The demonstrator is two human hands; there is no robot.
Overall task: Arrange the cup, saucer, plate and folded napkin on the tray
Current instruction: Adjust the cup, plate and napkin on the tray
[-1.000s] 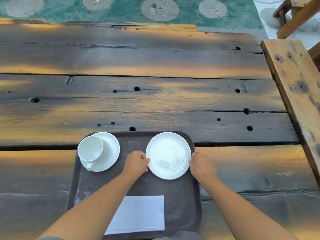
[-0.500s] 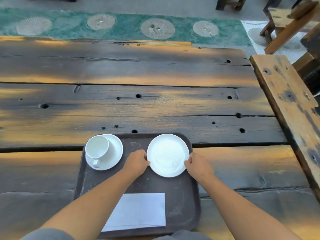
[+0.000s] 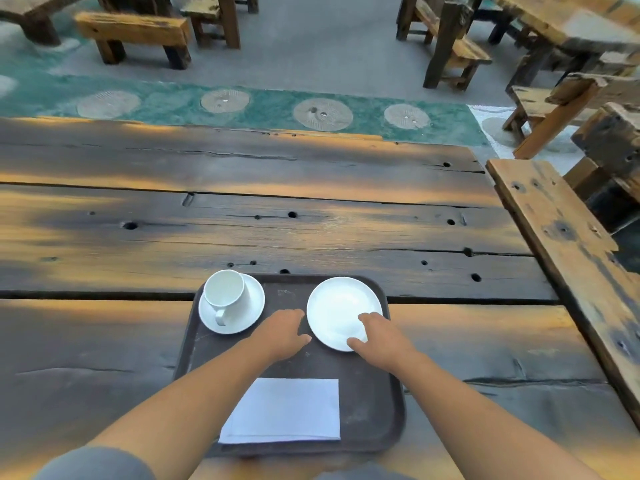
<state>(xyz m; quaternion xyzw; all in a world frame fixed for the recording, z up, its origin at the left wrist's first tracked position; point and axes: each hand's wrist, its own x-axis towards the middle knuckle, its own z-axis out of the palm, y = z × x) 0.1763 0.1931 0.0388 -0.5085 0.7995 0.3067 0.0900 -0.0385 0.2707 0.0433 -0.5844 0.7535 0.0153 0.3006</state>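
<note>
A dark brown tray (image 3: 367,403) lies on the wooden table in front of me. In its far left corner, a white cup (image 3: 225,294) stands upright on a white saucer (image 3: 251,315). The white plate (image 3: 337,304) lies flat in the far right corner. A folded white napkin (image 3: 287,410) lies at the near middle. My left hand (image 3: 280,332) rests palm down on the tray just left of the plate, apart from its rim. My right hand (image 3: 377,336) lies over the plate's near right edge with loose fingers, covering part of the rim.
The tray lies on a long table of dark weathered planks (image 3: 242,230) with knot holes. A wooden bench (image 3: 561,244) runs along the table's right side. Beyond the far edge are more benches (image 3: 135,32) and tables on a grey floor.
Both hands have let go of the plate's sides. The left hand has slid off to the tray and the right has drifted over the near rim. My view has tilted up.
</note>
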